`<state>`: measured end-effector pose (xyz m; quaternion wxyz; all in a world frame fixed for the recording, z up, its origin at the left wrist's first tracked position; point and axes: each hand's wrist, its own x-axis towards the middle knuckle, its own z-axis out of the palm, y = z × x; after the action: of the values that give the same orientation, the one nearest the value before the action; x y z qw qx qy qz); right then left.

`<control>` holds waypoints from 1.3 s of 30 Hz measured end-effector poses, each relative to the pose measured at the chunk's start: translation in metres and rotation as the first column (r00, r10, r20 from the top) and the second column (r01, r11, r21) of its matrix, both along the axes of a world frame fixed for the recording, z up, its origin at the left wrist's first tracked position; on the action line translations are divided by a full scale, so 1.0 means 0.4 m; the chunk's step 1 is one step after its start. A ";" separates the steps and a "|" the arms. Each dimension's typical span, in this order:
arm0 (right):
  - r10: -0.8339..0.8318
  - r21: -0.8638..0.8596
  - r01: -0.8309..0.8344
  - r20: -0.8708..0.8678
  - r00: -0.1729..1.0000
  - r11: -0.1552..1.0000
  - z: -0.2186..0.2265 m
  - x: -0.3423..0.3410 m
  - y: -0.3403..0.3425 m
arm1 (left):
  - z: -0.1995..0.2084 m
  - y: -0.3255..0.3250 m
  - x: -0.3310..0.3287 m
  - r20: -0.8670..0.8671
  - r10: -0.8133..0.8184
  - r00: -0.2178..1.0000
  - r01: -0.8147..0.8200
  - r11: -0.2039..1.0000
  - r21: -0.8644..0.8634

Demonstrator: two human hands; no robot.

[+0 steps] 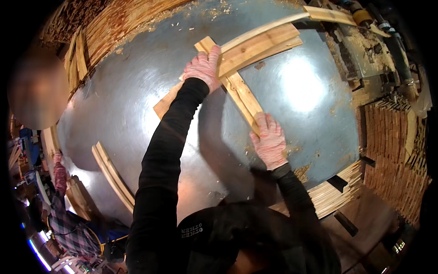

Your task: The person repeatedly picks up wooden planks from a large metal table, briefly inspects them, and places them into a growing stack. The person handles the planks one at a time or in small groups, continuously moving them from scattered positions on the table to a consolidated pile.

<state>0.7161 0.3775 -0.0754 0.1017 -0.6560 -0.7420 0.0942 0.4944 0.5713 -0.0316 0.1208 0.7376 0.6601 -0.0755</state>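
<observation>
My left hand (203,72), in a pinkish-white glove, lies over a narrow wooden plank (241,97) near its far end, with fingers closed on it. That plank slants across a wider wooden board (260,49) that lies on the grey metal table (132,80). Another piece of wood (166,101) sticks out beyond my left wrist; whether it is part of the wider board is hidden by my hand. My gloved right hand (270,142) grips the narrow plank's near end, fingers over its top.
Long strips (113,176) lie on the table's left side. Rough boards (109,29) line the far left edge. Stacked slats (388,150) stand at right, beside a sawdust-strewn machine (372,50). A strip bundle (337,189) lies near right. A person in a plaid sleeve (73,230) works at left.
</observation>
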 end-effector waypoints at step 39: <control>-0.566 -0.689 -0.641 -0.693 0.447 0.338 -0.050 -0.658 -0.053 | -0.146 -0.972 -0.565 0.543 0.171 -0.822 -0.401 0.503 -0.765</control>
<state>0.4527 0.3565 -0.0952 0.0736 -0.3982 -0.3776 0.8327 0.2685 0.1823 -0.0900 0.5595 -0.0417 0.4619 0.6869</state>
